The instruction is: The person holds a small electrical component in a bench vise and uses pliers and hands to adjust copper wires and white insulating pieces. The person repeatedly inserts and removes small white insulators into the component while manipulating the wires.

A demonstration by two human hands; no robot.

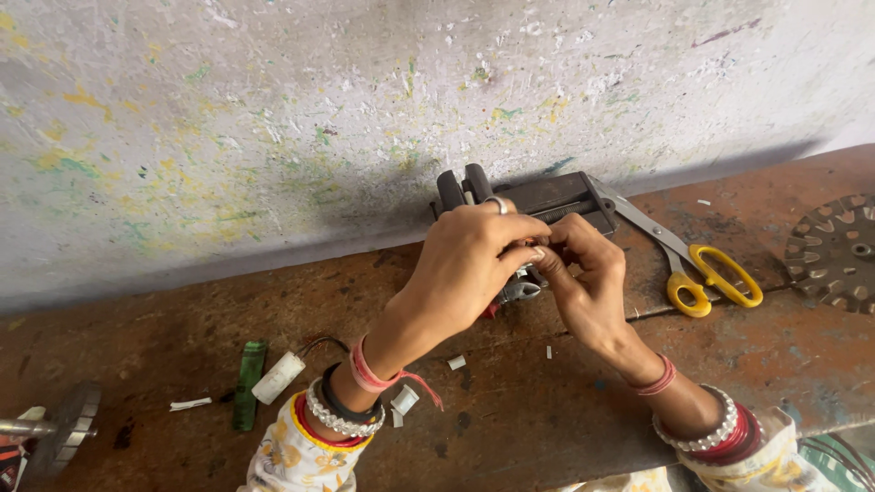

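Two hands meet in the middle of a worn brown bench (565, 401), right in front of a small dark metal vise (538, 196) that sits against a pale wall (273, 118) speckled with green and yellow paint. The left hand (469, 260) has a ring on one finger and curls its fingers around something small with a bit of orange on it; the thing is too hidden to name. The right hand (583, 278) pinches the same small thing from the other side, so both hands are closed on it, touching each other. Just under the hands lie grey pliers with red handles (510, 293). To the right, scissors with yellow handles (697, 269) lie beside the vise. Farther right is a round dark metal disc with slots (834, 251). On the left side of the bench lie a green stick (248, 383) and a short white tube with a black wire (278, 376), close together. Little white scraps (404, 399) lie near the left wrist. Both wrists wear red and white bangles.
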